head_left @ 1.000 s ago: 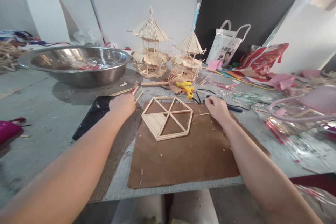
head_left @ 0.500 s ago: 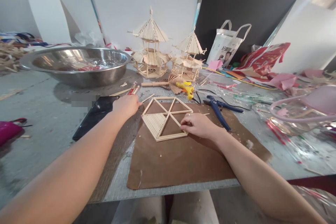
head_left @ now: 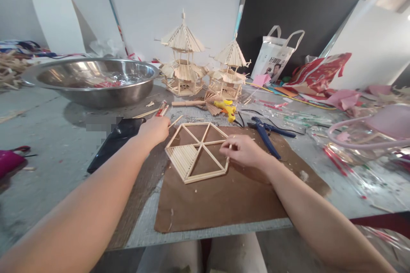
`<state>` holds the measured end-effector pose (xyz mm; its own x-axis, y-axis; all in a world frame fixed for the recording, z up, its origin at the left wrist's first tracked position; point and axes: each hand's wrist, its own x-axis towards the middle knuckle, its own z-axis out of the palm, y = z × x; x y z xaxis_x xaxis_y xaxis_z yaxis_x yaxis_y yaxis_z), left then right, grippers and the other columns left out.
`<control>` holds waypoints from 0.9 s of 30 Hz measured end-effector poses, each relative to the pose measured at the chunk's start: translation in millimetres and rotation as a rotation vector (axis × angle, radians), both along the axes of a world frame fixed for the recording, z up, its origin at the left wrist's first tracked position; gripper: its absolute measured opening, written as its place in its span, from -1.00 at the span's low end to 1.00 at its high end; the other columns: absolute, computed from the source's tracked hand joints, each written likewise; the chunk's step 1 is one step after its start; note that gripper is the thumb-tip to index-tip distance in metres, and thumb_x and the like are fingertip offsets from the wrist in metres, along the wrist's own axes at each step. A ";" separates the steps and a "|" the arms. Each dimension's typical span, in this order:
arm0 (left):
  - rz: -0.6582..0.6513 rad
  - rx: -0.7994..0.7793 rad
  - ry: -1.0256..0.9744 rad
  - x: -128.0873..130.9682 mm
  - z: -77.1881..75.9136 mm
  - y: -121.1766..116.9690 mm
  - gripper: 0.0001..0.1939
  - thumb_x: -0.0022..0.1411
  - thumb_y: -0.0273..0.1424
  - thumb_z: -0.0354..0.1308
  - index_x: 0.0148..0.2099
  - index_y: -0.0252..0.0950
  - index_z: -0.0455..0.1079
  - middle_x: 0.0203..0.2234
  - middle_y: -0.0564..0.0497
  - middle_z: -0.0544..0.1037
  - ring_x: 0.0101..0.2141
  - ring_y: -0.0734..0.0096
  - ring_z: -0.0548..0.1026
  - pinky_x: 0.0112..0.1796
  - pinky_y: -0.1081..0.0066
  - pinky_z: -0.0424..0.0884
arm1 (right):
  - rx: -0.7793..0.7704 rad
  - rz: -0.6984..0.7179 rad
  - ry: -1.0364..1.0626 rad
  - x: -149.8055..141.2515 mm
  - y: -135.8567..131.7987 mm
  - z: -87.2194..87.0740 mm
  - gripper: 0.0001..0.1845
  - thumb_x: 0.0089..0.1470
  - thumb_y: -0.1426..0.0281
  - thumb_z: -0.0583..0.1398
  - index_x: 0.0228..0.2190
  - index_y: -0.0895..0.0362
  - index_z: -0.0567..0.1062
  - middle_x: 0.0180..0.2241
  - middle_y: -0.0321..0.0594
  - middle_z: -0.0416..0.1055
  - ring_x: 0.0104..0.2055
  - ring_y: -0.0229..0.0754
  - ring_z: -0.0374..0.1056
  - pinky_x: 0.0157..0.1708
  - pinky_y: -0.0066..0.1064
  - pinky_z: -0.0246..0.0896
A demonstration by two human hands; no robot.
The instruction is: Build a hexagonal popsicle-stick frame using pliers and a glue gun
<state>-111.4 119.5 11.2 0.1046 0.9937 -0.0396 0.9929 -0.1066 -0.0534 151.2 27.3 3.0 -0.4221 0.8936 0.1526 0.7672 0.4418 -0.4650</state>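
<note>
A hexagonal frame of thin wooden sticks lies on the brown mat, with spokes meeting at its middle. Its lower left section is filled with sticks laid side by side. My right hand pinches the right side of this frame between thumb and fingers. To the left, my left hand is closed, and a thin loose stick juts from its fingertips. Small red-and-white pieces show just behind that hand; whether it touches them is unclear. Beside it lies a black phone-like slab.
Two stick pagodas stand at the back, near a yellow glue gun. Blue-handled pliers rest on the mat's far right. A wide steel basin sits at the left, a clear pink-rimmed container at the right.
The hexagonal frame has slid left and toward me, turning slightly, with my right hand at its right side. My left hand and the loose stick have shifted slightly left.
</note>
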 end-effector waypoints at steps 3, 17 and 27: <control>-0.011 -0.021 0.016 -1.0 0.5 2.2 -0.71 0.00 -0.44 -0.05 -0.21 -0.32 0.39 -0.19 -0.26 0.45 -0.21 0.05 0.42 -0.29 0.27 0.32 | 0.162 -0.359 0.031 24.7 14.3 0.2 -0.72 -0.01 0.27 0.05 -0.44 0.12 0.51 -0.46 -0.22 0.46 -0.45 -0.25 0.30 -0.43 -0.46 0.10; -0.093 -0.285 -0.664 19.0 30.4 -27.9 -0.66 -0.02 -0.33 0.01 -0.16 -0.25 0.38 -0.64 0.08 0.36 -0.61 0.52 0.29 -0.55 0.50 0.17 | 0.469 -0.459 0.077 37.7 22.9 -8.9 -0.76 -0.01 0.35 0.04 -0.34 0.11 0.46 -0.30 -0.18 0.42 -0.40 -0.22 0.31 -0.33 -0.38 0.20; -0.497 -0.638 -0.684 56.1 18.1 -57.7 -0.67 -0.11 -0.35 0.12 -0.22 -0.30 0.41 -0.50 0.10 0.44 -0.45 0.53 0.35 -0.40 0.53 0.23 | 0.349 0.200 -0.101 14.5 4.0 3.9 -0.80 0.04 0.31 0.10 -0.34 0.10 0.48 -0.33 -0.21 0.46 -0.22 -0.20 0.30 -0.15 -0.32 0.05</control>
<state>-55.4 61.8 29.3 0.6912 0.6489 -0.3179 0.6272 -0.3204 0.7099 165.7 31.3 6.8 -0.6109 0.6943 0.3804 0.6840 0.7048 -0.1878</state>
